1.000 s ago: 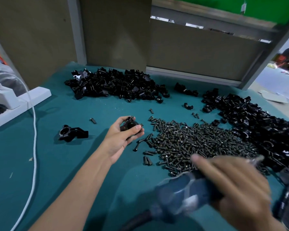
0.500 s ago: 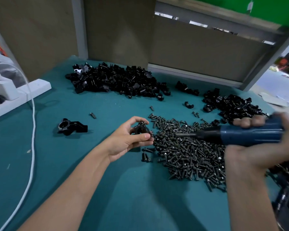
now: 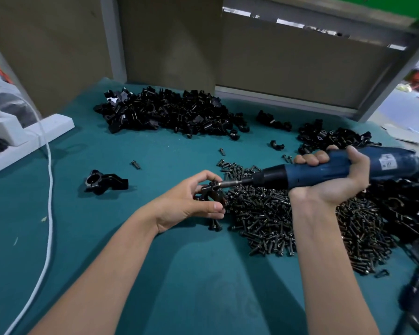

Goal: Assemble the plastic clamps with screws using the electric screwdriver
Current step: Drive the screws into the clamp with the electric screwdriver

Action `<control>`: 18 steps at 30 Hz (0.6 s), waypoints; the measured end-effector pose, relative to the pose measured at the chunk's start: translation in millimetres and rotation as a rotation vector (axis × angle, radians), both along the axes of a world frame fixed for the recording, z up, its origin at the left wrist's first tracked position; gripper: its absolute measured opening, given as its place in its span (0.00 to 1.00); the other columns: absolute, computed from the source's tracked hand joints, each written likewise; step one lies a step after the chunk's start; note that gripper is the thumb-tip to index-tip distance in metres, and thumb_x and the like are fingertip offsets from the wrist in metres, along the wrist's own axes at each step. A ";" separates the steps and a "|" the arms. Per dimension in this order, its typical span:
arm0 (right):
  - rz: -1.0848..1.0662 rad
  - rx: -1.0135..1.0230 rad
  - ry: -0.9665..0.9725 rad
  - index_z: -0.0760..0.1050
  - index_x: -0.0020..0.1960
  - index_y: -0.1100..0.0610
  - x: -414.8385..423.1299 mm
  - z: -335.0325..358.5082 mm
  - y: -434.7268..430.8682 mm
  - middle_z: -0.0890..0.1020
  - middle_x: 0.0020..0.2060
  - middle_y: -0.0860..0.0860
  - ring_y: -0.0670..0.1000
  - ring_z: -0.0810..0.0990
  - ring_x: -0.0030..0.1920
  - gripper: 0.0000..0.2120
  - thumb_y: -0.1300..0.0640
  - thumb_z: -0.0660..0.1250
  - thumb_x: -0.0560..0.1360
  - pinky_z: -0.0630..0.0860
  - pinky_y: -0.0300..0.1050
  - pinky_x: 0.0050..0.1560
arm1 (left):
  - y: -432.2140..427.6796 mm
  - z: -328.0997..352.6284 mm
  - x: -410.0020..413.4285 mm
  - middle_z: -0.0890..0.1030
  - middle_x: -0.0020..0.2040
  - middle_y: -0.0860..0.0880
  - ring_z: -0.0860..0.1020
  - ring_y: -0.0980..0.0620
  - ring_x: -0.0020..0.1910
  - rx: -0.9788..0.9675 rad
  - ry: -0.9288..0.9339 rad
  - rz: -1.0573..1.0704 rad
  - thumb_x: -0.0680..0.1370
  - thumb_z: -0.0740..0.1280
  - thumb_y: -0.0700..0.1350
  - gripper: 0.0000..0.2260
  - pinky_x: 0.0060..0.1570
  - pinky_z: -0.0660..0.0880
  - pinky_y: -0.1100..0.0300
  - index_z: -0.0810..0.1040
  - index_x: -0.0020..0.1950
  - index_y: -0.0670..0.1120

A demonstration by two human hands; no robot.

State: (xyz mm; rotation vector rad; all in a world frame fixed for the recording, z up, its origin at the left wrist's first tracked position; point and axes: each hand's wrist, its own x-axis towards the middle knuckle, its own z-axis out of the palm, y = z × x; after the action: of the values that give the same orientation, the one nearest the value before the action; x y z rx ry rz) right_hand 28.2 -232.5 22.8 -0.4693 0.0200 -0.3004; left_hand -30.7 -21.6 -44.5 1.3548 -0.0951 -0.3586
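Lying across the teal tabletop [image 3: 155, 274] are a wide heap of screws [image 3: 276, 213] in the middle, a long pile of clamp parts [image 3: 169, 112] along the back, and more black parts [image 3: 409, 201] at the right edge. A finished clamp [image 3: 105, 182] sits alone to the left, with a loose screw [image 3: 135, 164] near it. A white power strip [image 3: 34, 134] and a white cable [image 3: 49, 189] occupy the far left side. The screw heap spreads under the right forearm and reaches up to the left fingertips.

The left hand [image 3: 186, 204] pinches a black clamp [image 3: 212, 193] at the left edge of the screw heap, thumb below and forefinger arched over the top. The right hand [image 3: 334, 180] is wrapped fully round the blue body of the electric screwdriver [image 3: 324, 169], all fingers curled about it, holding it nearly level. Its metal bit points left and meets the top of the black clamp, between the left forefinger and thumb.
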 end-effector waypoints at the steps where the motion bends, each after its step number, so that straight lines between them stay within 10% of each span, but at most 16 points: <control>1: -0.004 -0.008 -0.008 0.70 0.37 0.56 -1.3 -0.3 3.2 0.69 0.25 0.47 0.47 0.68 0.23 0.11 0.51 0.59 0.74 0.68 0.38 0.30 | -0.1 -0.4 0.2 0.77 0.54 0.41 0.83 0.38 0.50 0.006 -0.003 -0.002 0.71 0.74 0.36 0.19 0.60 0.78 0.48 0.75 0.58 0.49; 18: 0.014 0.021 0.006 0.69 0.34 0.56 1.4 -7.6 -2.8 0.69 0.24 0.47 0.47 0.67 0.23 0.13 0.52 0.59 0.74 0.67 0.37 0.29 | -3.8 -0.5 -4.2 0.82 0.48 0.43 0.85 0.39 0.47 0.094 -0.030 -0.001 0.74 0.72 0.32 0.16 0.48 0.82 0.56 0.75 0.60 0.41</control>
State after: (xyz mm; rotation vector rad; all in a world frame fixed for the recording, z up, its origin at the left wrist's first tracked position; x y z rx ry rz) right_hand 29.6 -235.3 15.2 -0.4495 0.0261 -0.2851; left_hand -34.9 -25.4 -45.1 1.4533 -0.1048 -0.3477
